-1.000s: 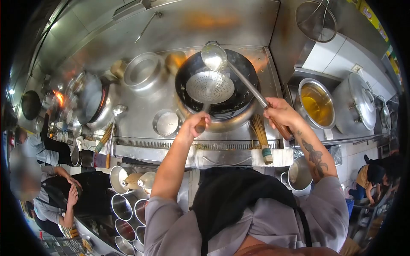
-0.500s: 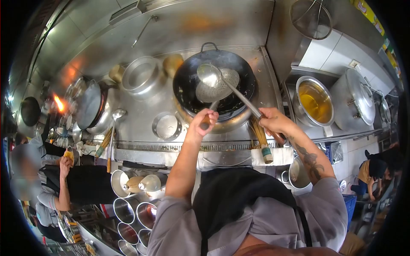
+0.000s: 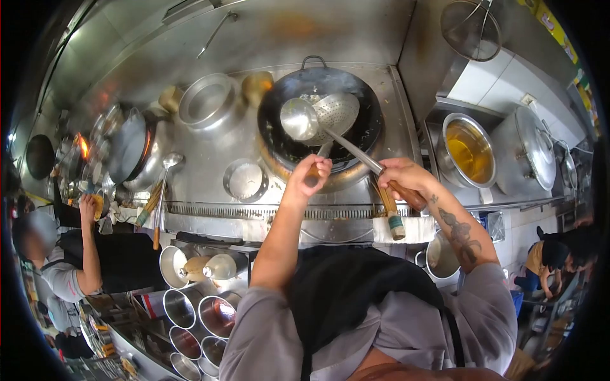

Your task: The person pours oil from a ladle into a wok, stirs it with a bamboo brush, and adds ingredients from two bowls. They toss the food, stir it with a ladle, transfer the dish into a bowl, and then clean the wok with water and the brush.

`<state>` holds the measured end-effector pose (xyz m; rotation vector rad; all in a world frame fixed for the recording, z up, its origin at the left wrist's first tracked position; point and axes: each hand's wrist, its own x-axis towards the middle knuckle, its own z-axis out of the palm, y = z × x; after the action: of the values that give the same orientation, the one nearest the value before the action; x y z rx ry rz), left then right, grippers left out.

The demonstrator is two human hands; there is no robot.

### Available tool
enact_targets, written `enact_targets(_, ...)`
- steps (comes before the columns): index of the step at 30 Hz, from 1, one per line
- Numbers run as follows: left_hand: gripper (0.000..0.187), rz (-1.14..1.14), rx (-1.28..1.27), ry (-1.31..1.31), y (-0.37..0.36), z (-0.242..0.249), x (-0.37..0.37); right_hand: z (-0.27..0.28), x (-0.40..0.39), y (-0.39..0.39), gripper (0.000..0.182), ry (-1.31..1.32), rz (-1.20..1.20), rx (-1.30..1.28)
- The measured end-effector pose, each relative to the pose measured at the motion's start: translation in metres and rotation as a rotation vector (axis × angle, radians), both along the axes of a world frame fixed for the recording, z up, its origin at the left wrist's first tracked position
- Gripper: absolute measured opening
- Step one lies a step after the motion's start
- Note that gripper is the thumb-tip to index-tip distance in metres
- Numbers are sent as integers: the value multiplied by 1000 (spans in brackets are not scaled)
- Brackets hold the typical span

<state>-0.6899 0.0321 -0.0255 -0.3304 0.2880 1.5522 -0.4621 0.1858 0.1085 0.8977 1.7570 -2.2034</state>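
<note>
My left hand [image 3: 309, 176] is closed round the wooden handle of a perforated skimmer [image 3: 343, 113], whose round head is over the wok. My right hand [image 3: 404, 178] grips a long-handled ladle [image 3: 300, 119] near its wooden end. The ladle's shiny bowl is left of the skimmer and overlaps it in this view. Beneath both tools, the black wok [image 3: 277, 95] sits on the burner, with small pale bits of food on its inner wall. A bamboo brush [image 3: 394, 222] lies just below my right hand, on a white cloth [image 3: 419, 230].
A pot of yellow oil [image 3: 470, 152] and a lidded pot [image 3: 524, 149] stand at the right. Left of the wok are a strainer ring [image 3: 245, 181], a metal basin [image 3: 208, 105] and another ladle [image 3: 171, 160]. Several metal containers [image 3: 180, 309] stand below left. A co-worker [image 3: 76, 254] works at the left.
The ladle's bowl has moved left and slightly down; the skimmer's head has shifted up and right. More pale bits show in the wok. The flame at the left looks smaller.
</note>
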Motion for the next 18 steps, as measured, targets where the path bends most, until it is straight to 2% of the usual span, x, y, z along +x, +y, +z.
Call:
enact_targets(1, 8, -30, 3, -25, 0, 1, -1, -4, 0, 0, 25, 36, 16, 73)
enact_targets(3, 15, -28, 1, -17, -2, 1, -2, -9, 0, -1, 37, 107, 78, 278)
enact_targets(4, 22, -34, -3, -8, -3, 0, -3, -8, 2, -2, 37, 109, 81, 278)
enact_targets(6, 19, -73, -2, -9, -8, 0, -5, -2, 4, -4, 39, 184, -3, 558)
enact_targets(8, 16, -110, -3, -9, -15, 0, -7, -5, 7, 7, 42, 207, -39, 600)
enact_targets(10, 12, -107, -87, 285, -26, 7, -8, 12, 12, 11, 44, 225, -141, 615)
enact_targets(11, 12, -106, -91, 288, -32, 10, -7, 4, 15, 20, 45, 229, -154, 637)
enact_targets(13, 11, -17, -317, 656, -45, 42, 2, 1, 22, 26, 46, 239, -177, 647)
enact_targets(14, 11, -18, -321, 662, -50, 46, -2, 1, 23, 27, 46, 247, -198, 661)
enact_targets(15, 14, -112, -463, 969, -56, 49, -6, 3, 26, 26, 36, 242, -202, 676)
enact_targets(16, 19, -208, -605, 1275, -59, 51, -8, 0, 28, 24, 36, 247, -202, 670)
enact_targets(17, 26, -104, -711, 1433, -61, 47, -6, -4, 31, 23, 36, 250, -193, 743)
enact_targets(18, 26, -102, -717, 1437, -65, 42, -9, -9, 35, 23, 36, 254, -184, 816)
